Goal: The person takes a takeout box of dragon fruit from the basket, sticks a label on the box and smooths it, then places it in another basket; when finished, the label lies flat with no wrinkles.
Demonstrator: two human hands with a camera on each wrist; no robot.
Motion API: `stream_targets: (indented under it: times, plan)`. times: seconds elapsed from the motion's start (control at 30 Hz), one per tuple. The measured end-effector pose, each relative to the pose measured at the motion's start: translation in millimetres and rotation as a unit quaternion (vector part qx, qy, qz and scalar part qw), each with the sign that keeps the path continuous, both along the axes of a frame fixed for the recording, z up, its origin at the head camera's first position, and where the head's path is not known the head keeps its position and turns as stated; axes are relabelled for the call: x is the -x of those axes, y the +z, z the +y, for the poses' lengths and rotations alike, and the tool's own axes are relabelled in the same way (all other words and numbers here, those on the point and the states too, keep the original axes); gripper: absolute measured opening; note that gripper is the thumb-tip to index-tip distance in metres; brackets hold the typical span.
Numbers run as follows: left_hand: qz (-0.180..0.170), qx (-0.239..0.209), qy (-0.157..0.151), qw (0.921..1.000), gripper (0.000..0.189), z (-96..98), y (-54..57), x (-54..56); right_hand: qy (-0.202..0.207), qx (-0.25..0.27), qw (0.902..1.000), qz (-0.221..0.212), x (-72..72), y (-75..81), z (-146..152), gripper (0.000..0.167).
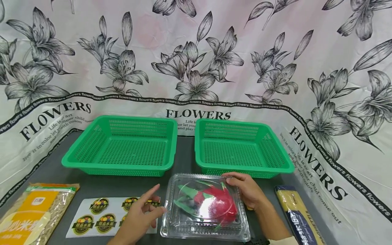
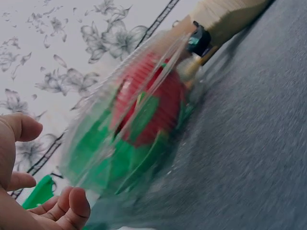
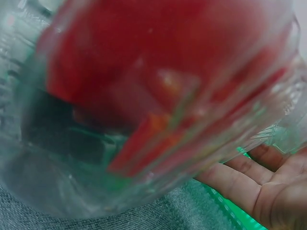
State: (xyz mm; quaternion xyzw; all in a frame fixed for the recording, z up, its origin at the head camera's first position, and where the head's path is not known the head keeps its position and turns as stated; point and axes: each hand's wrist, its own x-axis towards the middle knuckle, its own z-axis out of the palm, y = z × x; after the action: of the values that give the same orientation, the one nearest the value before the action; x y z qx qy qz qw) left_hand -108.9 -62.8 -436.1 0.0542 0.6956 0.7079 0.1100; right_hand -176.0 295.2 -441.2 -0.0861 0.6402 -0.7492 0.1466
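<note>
A clear plastic lidded box (image 1: 180, 228) lies in front of me, with a red dragon fruit (image 1: 225, 200) with green scales showing through its lid. My right hand (image 1: 246, 190) grips the box at its far right corner. In the right wrist view, the fingers of that hand (image 3: 259, 179) are beside the box, and the fruit (image 3: 158, 52) is blurred behind the plastic. By the box's left edge is my left hand (image 1: 139, 216), index finger extended and nothing held. In the left wrist view, its fingers (image 2: 79, 203) are spread near the box (image 2: 84, 153).
Two green perforated baskets, one left (image 1: 122, 166) and one right (image 1: 245, 168), stand behind the box. A sheet of round stickers (image 1: 114, 208) lies partly behind my left hand. An orange-labelled bag (image 1: 36, 211) is far left; a yellow-and-blue package (image 1: 298, 214) lies right.
</note>
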Motion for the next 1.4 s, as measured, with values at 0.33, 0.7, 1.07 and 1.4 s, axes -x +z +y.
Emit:
stream_targets:
  times: [0.33, 0.7, 1.07, 1.4]
  plan:
    - [0.008, 0.026, 0.081, 0.9964, 0.063, -29.4, 13.4, -2.1, 0.004, 0.000, 1.0000, 0.005, 0.1, -1.6, 4, 0.025]
    - [0.091, 0.056, 0.102, 0.9890, 0.058, -56.8, 16.7, -3.3, 0.006, -0.005, 1.0000, 0.002, -0.7, -2.3, 7, 0.026]
    - [0.081, 0.089, 0.134, 0.9836, 0.057, -75.7, 10.4, -5.6, 0.065, 0.027, 0.9973, 0.020, 1.3, -7.9, 12, 0.026]
    - [0.088, 0.145, 0.158, 0.9729, 0.060, -99.1, 9.5, -6.0, 0.082, 0.013, 0.9964, 0.018, 2.0, -1.6, 15, 0.027]
